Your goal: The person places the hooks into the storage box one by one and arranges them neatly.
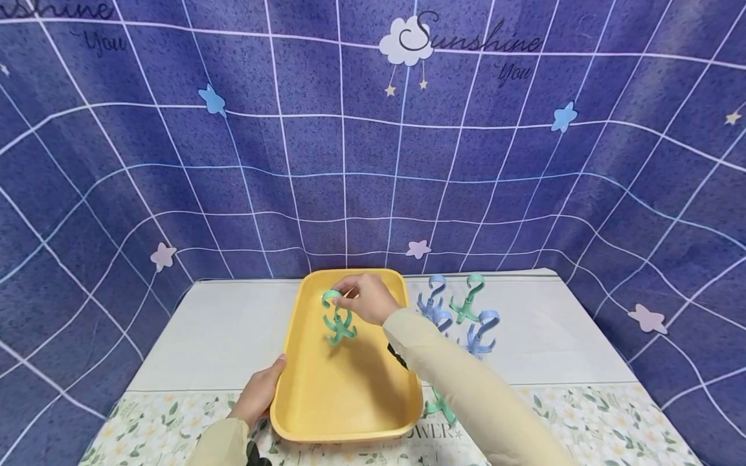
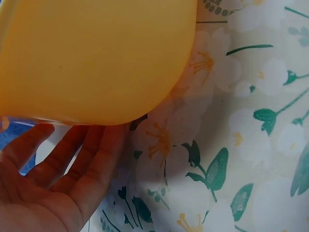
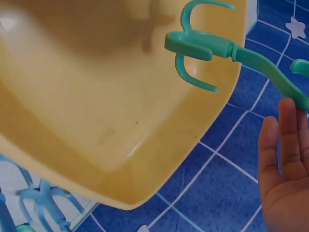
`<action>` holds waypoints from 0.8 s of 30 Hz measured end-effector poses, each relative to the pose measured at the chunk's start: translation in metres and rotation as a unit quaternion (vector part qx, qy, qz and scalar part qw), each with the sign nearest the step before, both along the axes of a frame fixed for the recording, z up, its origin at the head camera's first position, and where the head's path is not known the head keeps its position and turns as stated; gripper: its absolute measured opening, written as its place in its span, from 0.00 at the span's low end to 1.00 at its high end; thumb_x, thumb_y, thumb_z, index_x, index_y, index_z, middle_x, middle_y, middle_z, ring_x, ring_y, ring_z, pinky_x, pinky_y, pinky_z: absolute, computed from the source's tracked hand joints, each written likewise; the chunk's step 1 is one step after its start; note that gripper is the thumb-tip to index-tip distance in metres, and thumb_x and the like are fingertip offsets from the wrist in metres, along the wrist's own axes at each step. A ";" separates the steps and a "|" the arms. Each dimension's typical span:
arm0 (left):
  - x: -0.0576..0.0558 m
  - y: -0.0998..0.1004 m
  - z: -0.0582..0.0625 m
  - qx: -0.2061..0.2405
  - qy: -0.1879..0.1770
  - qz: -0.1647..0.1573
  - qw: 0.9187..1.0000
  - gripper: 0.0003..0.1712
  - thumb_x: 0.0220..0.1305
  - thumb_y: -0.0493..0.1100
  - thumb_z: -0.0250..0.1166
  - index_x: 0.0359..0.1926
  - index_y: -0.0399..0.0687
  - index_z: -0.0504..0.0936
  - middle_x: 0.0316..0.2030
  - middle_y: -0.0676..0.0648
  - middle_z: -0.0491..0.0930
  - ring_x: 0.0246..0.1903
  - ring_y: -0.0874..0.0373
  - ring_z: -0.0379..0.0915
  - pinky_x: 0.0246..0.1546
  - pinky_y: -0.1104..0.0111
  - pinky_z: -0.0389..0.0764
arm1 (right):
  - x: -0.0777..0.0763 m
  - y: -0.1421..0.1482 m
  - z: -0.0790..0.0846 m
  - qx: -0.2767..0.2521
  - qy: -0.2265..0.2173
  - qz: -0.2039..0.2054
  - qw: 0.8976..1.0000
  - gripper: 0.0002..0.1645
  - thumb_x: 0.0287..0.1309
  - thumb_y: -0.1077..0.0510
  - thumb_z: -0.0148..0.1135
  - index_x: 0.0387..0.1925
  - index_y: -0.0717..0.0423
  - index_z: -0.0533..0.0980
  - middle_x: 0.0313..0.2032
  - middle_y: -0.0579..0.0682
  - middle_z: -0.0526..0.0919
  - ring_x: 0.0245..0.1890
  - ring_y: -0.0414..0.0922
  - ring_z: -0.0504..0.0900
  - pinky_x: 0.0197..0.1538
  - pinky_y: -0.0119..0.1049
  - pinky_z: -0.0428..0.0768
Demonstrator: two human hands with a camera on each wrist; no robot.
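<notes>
My right hand pinches a green four-pronged hanging hook by its curved top. The hook hangs above the floor of a yellow tray, prongs downward in the head view. In the right wrist view, the green hook extends from the fingers, with its prongs over the tray. At the tray's left side, my left hand grips the edge near the front corner. The left wrist view has its fingers against the tray's underside, with the thumb mostly out of view.
Right of the tray lie several blue hooks and a green hook. Another green hook, partly behind my right sleeve, lies by the tray's front right corner. A blue grid-patterned curtain rises behind the white and floral table covering.
</notes>
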State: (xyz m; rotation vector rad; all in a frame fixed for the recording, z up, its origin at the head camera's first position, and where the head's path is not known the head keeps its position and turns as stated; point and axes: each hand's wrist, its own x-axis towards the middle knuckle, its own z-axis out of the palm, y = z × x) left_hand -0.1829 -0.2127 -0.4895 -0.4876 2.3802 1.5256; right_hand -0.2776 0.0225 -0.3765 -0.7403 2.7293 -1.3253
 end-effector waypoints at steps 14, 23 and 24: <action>0.000 0.001 -0.001 0.002 0.006 0.008 1.000 0.48 0.79 0.68 0.37 0.70 0.25 0.65 0.42 0.40 0.85 0.32 0.57 0.83 0.34 0.64 0.87 | -0.015 -0.020 -0.031 -0.054 -0.012 -0.027 0.998 0.10 0.60 0.61 0.74 0.44 0.56 0.87 0.38 0.48 0.88 0.34 0.43 0.86 0.39 0.28 0.82; 0.000 0.002 0.000 0.001 -0.001 0.015 1.000 0.48 0.79 0.68 0.37 0.69 0.25 0.66 0.41 0.41 0.85 0.32 0.57 0.82 0.35 0.64 0.86 | -0.023 -0.027 -0.045 -0.056 -0.011 -0.050 0.997 0.10 0.59 0.58 0.75 0.43 0.52 0.88 0.38 0.46 0.88 0.34 0.40 0.85 0.39 0.29 0.82; 0.000 0.001 0.000 0.000 -0.002 0.015 1.000 0.48 0.79 0.68 0.37 0.69 0.25 0.66 0.40 0.41 0.85 0.32 0.58 0.82 0.35 0.64 0.86 | -0.023 -0.028 -0.045 -0.058 -0.010 -0.052 0.997 0.10 0.59 0.58 0.75 0.43 0.52 0.88 0.38 0.46 0.89 0.34 0.40 0.85 0.39 0.29 0.82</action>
